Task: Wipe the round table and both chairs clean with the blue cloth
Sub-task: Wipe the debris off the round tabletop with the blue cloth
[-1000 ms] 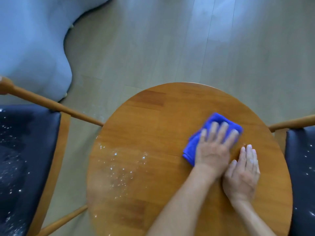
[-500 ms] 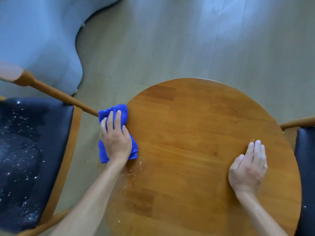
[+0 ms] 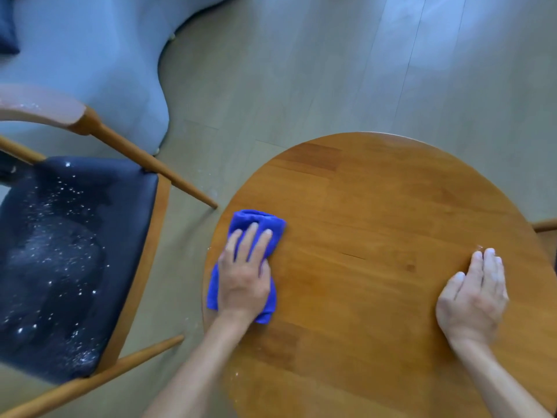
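- Head view: I see my left hand (image 3: 244,279) laid flat on the blue cloth (image 3: 250,227), fingers nearly straight and pressing down on it rather than curling round it.
- The blue cloth is bunched and sits at the left edge of the round table (image 3: 376,212); its lower part hangs slightly past the rim under my wrist.
- My right hand (image 3: 473,300) rests palm down near the table's right edge, fingers together and relaxed, holding nothing.
- A few white specks lie on the tabletop near its front-left rim, below the cloth.
- The left chair (image 3: 78,260) stands just beside the table's left edge; its dark seat is scattered with white specks and a pale smear.
- Only a wooden sliver of the right chair (image 3: 545,226) shows past the table's right edge.
- A pale blue sofa (image 3: 90,55) fills the far left, on the wood floor (image 3: 331,70).
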A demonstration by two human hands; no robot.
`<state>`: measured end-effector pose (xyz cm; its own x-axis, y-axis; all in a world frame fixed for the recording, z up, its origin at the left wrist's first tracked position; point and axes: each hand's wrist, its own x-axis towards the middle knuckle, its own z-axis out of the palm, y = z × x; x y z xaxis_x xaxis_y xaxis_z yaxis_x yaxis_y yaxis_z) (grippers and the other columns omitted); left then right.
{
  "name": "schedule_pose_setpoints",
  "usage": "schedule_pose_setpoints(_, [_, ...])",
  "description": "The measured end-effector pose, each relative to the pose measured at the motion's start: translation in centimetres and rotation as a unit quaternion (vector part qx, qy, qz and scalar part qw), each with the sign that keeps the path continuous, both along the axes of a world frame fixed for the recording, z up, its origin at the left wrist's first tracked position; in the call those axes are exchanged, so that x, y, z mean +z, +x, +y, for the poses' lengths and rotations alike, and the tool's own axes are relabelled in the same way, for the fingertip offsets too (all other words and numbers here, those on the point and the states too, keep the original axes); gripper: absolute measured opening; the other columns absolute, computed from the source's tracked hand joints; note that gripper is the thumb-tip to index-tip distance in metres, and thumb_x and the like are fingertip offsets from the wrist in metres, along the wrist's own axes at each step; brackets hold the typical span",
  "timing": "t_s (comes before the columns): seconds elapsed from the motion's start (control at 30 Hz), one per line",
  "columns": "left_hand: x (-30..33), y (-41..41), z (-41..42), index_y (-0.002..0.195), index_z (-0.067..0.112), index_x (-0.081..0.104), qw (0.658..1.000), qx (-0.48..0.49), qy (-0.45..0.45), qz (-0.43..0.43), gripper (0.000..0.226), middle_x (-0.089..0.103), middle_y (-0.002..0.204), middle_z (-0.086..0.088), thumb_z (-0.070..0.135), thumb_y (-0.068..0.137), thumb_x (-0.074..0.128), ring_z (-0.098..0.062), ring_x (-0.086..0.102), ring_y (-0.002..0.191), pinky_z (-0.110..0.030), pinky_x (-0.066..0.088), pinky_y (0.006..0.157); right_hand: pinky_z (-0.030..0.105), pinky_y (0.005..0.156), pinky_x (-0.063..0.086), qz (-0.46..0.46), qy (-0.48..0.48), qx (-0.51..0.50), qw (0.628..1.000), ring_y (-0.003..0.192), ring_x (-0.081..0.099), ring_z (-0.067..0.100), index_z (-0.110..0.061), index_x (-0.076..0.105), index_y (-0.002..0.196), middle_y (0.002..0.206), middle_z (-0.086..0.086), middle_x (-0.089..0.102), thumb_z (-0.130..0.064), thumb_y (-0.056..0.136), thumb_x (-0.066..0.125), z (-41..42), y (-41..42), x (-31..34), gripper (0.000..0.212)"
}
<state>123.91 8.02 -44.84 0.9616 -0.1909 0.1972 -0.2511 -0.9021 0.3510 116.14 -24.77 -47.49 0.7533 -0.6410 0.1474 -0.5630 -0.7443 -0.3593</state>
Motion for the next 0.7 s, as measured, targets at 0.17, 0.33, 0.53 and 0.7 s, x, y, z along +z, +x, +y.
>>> schedule_pose_setpoints(0.17, [-0.1, 3.8, 5.0, 0.133, 0.002, 0.053, 0.96, 0.26, -0.094, 0.044, 0.043, 0.051, 0.139, -0.017, -0.002, 0.091, 0.049, -0.041, 0.041, 0.127, -0.042, 0.031, 0.11, 0.053, 0.113, 0.023, 0.004, -0.007, -0.012, 1.0, 0.139, 0.03, 0.042, 0.012, 0.039, 0.137, 0.147, 0.029, 0.034, -0.011, 0.09, 0.033, 0.5, 0.1, 0.1, 0.052])
schedule_pose_setpoints(0.33, [0.6, -2.1, -7.7, 0.126, 0.018, 0.063, 1.0, 0.021, -0.018, -0.008, 0.043, 0.057, 0.136, -0.007, 0.013, 0.085, 0.054, -0.033, 0.056, 0.119, -0.043, 0.048, 0.096, 0.051, 0.114, 0.021, 0.017, -0.004, -0.004, 1.0, 0.14, 0.027, 0.04, 0.011, 0.038, 0.138, 0.149, 0.028, 0.033, -0.012, 0.09, 0.032, 0.4, 0.3, 0.3, 0.054])
schedule_pose_setpoints(0.53, [0.3, -7.2, -14.0, 0.124, 0.032, 0.063, 0.949, -0.314, -0.006, 0.028, 0.038, 0.057, 0.137, 0.002, 0.024, 0.092, 0.045, -0.024, 0.052, 0.124, -0.036, 0.046, 0.094, 0.053, 0.113, 0.025, 0.007, -0.018, 0.019, 1.0, 0.137, 0.032, 0.046, 0.016, 0.041, 0.134, 0.145, 0.032, 0.036, -0.008, 0.09, 0.035, -0.1, -0.1, 0.4, 0.05])
schedule_pose_setpoints(0.7, [0.4, 2.2, 2.4, 0.125, 0.007, 0.063, 0.999, -0.041, -0.007, 0.001, 0.048, 0.055, 0.135, -0.016, -0.001, 0.078, 0.061, -0.043, 0.053, 0.12, -0.053, 0.043, 0.101, 0.047, 0.116, 0.018, 0.011, 0.003, 0.008, 1.0, 0.141, 0.026, 0.041, 0.013, 0.037, 0.138, 0.149, 0.028, 0.031, -0.014, 0.091, 0.029, 0.3, 0.2, 0.7, 0.054])
